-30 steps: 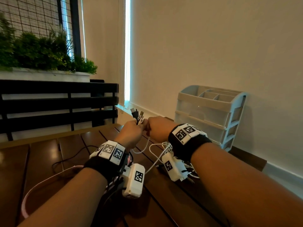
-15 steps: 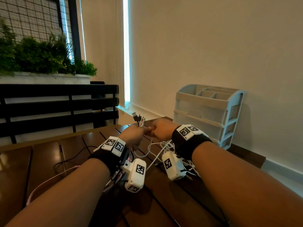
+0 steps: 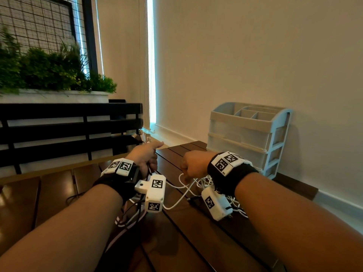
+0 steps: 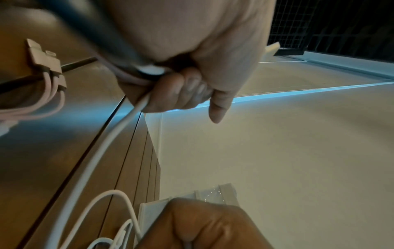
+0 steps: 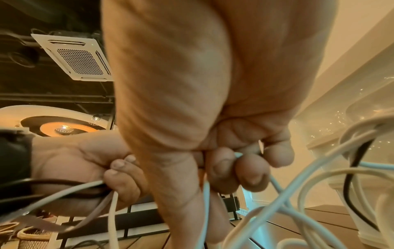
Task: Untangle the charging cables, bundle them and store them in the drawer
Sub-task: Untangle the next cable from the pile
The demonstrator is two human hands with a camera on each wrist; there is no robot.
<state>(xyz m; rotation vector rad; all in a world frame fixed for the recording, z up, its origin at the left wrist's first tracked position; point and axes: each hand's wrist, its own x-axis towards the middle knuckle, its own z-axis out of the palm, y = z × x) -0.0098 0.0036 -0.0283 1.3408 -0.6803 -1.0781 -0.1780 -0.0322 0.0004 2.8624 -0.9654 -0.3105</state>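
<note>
Over the dark wooden table (image 3: 196, 242) my left hand (image 3: 146, 154) grips a bunch of cables, index finger pointing forward. The left wrist view shows a white cable (image 4: 119, 131) and a pink cable (image 4: 53, 94) leaving its curled fingers (image 4: 181, 91). My right hand (image 3: 191, 165) is a fist, apart from the left. In the right wrist view its fingers (image 5: 234, 168) curl round a white cable (image 5: 204, 202). A tangle of white cables (image 3: 204, 182) lies under the right wrist; a black cable (image 5: 349, 168) runs through it.
A pale plastic drawer unit (image 3: 238, 134) with closed drawers stands at the table's far right against the wall. A black slatted bench back (image 3: 68, 132) and a planter (image 3: 55, 96) lie beyond the table's left edge. Pink and black cables (image 3: 125, 222) hang below my left wrist.
The hands were together at the plugs; now they have drawn apart, left hand going left, right hand going right and down. The left index finger has straightened.
</note>
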